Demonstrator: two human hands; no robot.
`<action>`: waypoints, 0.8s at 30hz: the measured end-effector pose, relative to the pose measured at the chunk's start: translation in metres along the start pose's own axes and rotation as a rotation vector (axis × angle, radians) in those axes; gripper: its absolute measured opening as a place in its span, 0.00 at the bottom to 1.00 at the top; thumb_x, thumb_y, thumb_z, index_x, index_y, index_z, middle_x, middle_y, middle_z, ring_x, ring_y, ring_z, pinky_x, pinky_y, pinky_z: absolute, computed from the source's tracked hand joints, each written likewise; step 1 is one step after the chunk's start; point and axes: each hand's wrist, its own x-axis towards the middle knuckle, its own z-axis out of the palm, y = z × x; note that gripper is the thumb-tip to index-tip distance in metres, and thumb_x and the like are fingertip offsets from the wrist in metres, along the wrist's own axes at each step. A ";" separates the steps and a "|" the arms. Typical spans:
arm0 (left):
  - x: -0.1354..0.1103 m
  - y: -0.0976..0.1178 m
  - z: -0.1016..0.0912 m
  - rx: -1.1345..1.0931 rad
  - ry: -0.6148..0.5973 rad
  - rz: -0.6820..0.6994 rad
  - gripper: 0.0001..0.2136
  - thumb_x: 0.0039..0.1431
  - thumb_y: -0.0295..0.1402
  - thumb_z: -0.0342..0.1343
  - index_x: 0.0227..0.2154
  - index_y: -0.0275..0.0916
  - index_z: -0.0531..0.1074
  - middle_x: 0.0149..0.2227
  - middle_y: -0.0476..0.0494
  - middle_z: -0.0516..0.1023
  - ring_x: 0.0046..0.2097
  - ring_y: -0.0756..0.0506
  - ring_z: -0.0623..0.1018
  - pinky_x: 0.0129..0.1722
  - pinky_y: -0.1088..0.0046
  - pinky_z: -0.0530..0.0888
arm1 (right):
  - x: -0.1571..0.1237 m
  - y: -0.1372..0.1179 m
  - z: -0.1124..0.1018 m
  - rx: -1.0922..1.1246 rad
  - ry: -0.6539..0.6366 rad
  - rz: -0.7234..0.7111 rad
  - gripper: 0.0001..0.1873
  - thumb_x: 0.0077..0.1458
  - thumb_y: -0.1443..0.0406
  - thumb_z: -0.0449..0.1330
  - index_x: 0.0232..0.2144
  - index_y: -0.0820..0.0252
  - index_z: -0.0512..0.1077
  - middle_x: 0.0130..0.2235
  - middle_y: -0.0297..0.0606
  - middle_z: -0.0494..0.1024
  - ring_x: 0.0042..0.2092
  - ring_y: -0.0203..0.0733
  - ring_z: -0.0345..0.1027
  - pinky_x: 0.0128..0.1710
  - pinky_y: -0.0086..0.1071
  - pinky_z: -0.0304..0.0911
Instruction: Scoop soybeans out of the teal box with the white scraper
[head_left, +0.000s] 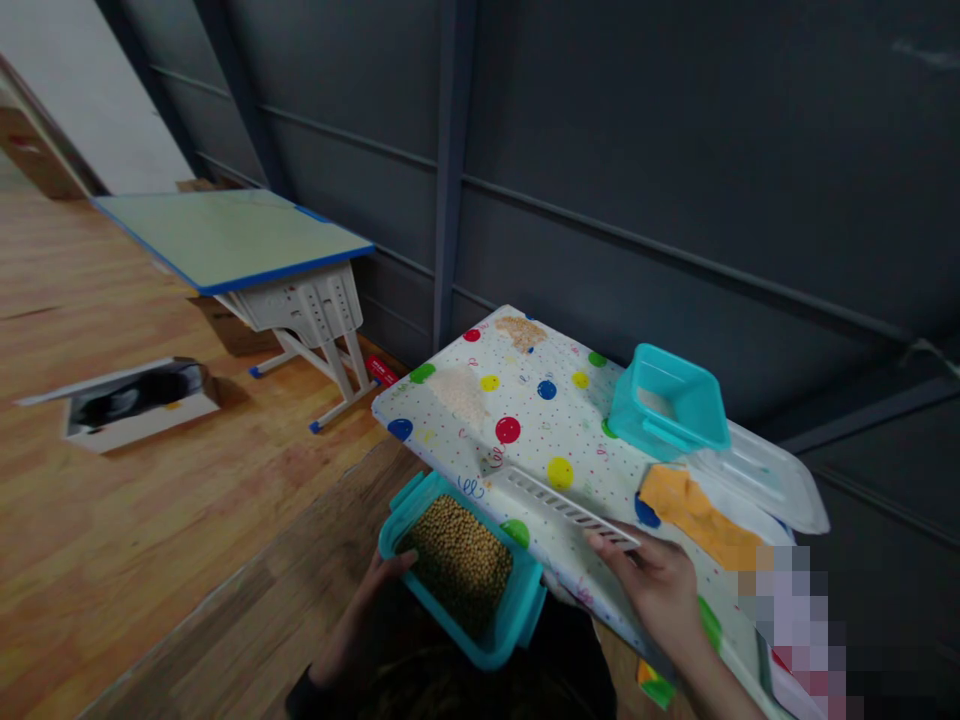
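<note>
My left hand (386, 580) grips the left wall of a teal plastic container (491, 655), thumb over the rim. The container is held just off the near table edge, below the tabletop. Pale round beans (457, 540) that look like soybeans fill it, with smaller dark green grains (457, 598) towards the near side. In my right hand (656, 585) is a long white slotted plastic strip (562, 503), pinched at its right end. The strip slants over the near edge of the table, its far end close to the container's back rim. Some right fingers are hidden underneath.
The table has a spotted cloth (525, 400) bearing a pale grain pile (457, 392) and a tan grain pile (520, 332). A second teal container (667, 400), a clear lid (780, 480) and an orange cloth (697, 515) lie right. A desk (232, 235) stands left; a dark wall is behind.
</note>
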 end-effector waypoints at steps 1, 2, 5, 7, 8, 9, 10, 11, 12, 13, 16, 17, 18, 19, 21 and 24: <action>0.000 -0.001 -0.001 0.021 0.025 0.022 0.53 0.61 0.30 0.76 0.84 0.57 0.55 0.65 0.33 0.89 0.64 0.23 0.87 0.64 0.42 0.83 | -0.005 -0.003 -0.001 0.002 -0.019 -0.008 0.15 0.60 0.44 0.74 0.33 0.42 0.93 0.32 0.37 0.91 0.28 0.55 0.87 0.29 0.39 0.85; 0.000 -0.002 -0.001 0.042 0.052 0.044 0.53 0.61 0.31 0.77 0.84 0.57 0.56 0.64 0.34 0.89 0.64 0.23 0.88 0.64 0.42 0.84 | -0.010 -0.005 -0.002 0.004 -0.030 -0.016 0.14 0.60 0.44 0.74 0.33 0.40 0.93 0.32 0.36 0.91 0.29 0.55 0.88 0.30 0.40 0.85; -0.002 -0.004 -0.002 0.107 0.090 0.103 0.50 0.61 0.33 0.77 0.83 0.52 0.61 0.63 0.34 0.90 0.63 0.24 0.88 0.64 0.44 0.84 | -0.013 -0.006 0.000 -0.011 0.023 -0.014 0.13 0.60 0.44 0.74 0.34 0.39 0.93 0.35 0.37 0.91 0.32 0.57 0.90 0.34 0.42 0.87; -0.003 -0.004 -0.002 0.131 0.090 0.122 0.48 0.62 0.34 0.77 0.82 0.50 0.62 0.64 0.33 0.90 0.64 0.25 0.88 0.66 0.44 0.84 | -0.008 -0.002 0.005 -0.034 0.112 0.014 0.16 0.60 0.42 0.74 0.35 0.41 0.93 0.36 0.39 0.92 0.35 0.59 0.90 0.37 0.44 0.88; -0.004 -0.004 -0.002 0.128 0.080 0.120 0.48 0.62 0.34 0.77 0.82 0.49 0.63 0.64 0.33 0.89 0.64 0.24 0.87 0.66 0.44 0.83 | -0.005 0.000 0.007 -0.042 0.150 0.030 0.18 0.60 0.41 0.74 0.35 0.43 0.93 0.37 0.40 0.92 0.35 0.60 0.90 0.37 0.45 0.88; -0.004 -0.004 -0.003 0.117 0.066 0.111 0.48 0.63 0.34 0.76 0.82 0.50 0.63 0.65 0.33 0.89 0.65 0.24 0.87 0.67 0.43 0.82 | -0.002 0.002 0.010 -0.046 0.171 0.043 0.20 0.59 0.40 0.73 0.34 0.44 0.93 0.37 0.40 0.92 0.35 0.60 0.90 0.37 0.46 0.88; -0.005 -0.003 -0.003 0.101 0.048 0.100 0.47 0.63 0.34 0.76 0.82 0.51 0.62 0.65 0.33 0.89 0.65 0.24 0.87 0.68 0.42 0.82 | 0.001 0.003 0.011 -0.043 0.172 0.051 0.21 0.59 0.39 0.73 0.34 0.45 0.93 0.37 0.40 0.92 0.35 0.60 0.90 0.36 0.46 0.88; -0.005 -0.003 -0.004 0.087 0.029 0.094 0.48 0.64 0.34 0.76 0.83 0.51 0.62 0.66 0.33 0.88 0.66 0.24 0.87 0.69 0.42 0.81 | 0.003 0.004 0.012 -0.035 0.156 0.053 0.22 0.58 0.38 0.73 0.34 0.44 0.93 0.37 0.40 0.92 0.34 0.60 0.90 0.34 0.45 0.87; -0.005 -0.003 -0.005 0.077 0.012 0.092 0.48 0.64 0.34 0.76 0.83 0.52 0.61 0.66 0.34 0.88 0.66 0.25 0.87 0.69 0.43 0.81 | 0.005 0.004 0.013 -0.024 0.126 0.050 0.21 0.57 0.38 0.74 0.33 0.44 0.93 0.36 0.39 0.92 0.33 0.59 0.89 0.33 0.45 0.87; -0.005 -0.003 -0.006 0.071 0.004 0.094 0.48 0.64 0.35 0.76 0.83 0.52 0.61 0.66 0.34 0.88 0.65 0.25 0.87 0.69 0.44 0.81 | 0.006 0.004 0.012 -0.011 0.094 0.044 0.20 0.57 0.39 0.74 0.32 0.43 0.92 0.34 0.39 0.91 0.31 0.58 0.88 0.31 0.44 0.86; -0.006 -0.003 -0.006 0.063 0.037 0.088 0.48 0.64 0.34 0.76 0.84 0.51 0.60 0.65 0.35 0.89 0.63 0.28 0.89 0.68 0.47 0.82 | 0.007 0.001 0.009 0.006 0.049 0.024 0.17 0.56 0.42 0.75 0.32 0.42 0.92 0.31 0.37 0.90 0.28 0.56 0.87 0.31 0.43 0.86; -0.006 -0.002 -0.005 0.066 0.060 0.088 0.48 0.64 0.33 0.76 0.83 0.50 0.61 0.63 0.36 0.90 0.62 0.28 0.89 0.67 0.48 0.83 | 0.007 0.000 0.009 0.007 0.051 0.018 0.16 0.57 0.43 0.75 0.33 0.42 0.93 0.31 0.37 0.90 0.28 0.56 0.87 0.32 0.43 0.87; -0.007 -0.002 -0.005 0.074 0.081 0.094 0.47 0.64 0.33 0.76 0.82 0.50 0.63 0.62 0.37 0.91 0.61 0.29 0.90 0.66 0.49 0.83 | 0.008 0.000 0.009 0.007 0.055 0.013 0.15 0.57 0.43 0.75 0.34 0.42 0.93 0.33 0.37 0.91 0.30 0.57 0.88 0.35 0.45 0.88; -0.007 -0.002 -0.004 0.085 0.094 0.105 0.45 0.64 0.33 0.76 0.81 0.50 0.66 0.60 0.38 0.92 0.60 0.29 0.90 0.65 0.49 0.84 | 0.009 -0.001 0.011 0.008 0.059 0.008 0.14 0.58 0.44 0.75 0.34 0.42 0.93 0.35 0.37 0.91 0.32 0.58 0.89 0.38 0.46 0.88; -0.009 -0.001 -0.003 0.105 0.101 0.125 0.40 0.63 0.34 0.76 0.77 0.50 0.71 0.55 0.40 0.93 0.59 0.29 0.91 0.63 0.48 0.85 | 0.012 0.000 0.016 0.013 0.059 0.000 0.14 0.60 0.45 0.73 0.36 0.42 0.93 0.37 0.38 0.92 0.36 0.59 0.91 0.42 0.48 0.89; -0.009 0.000 -0.003 0.106 0.100 0.137 0.34 0.62 0.34 0.77 0.71 0.48 0.78 0.52 0.39 0.94 0.60 0.27 0.90 0.61 0.48 0.86 | 0.017 -0.001 0.025 0.034 0.020 -0.018 0.13 0.62 0.46 0.72 0.37 0.41 0.93 0.40 0.38 0.92 0.40 0.59 0.92 0.44 0.48 0.89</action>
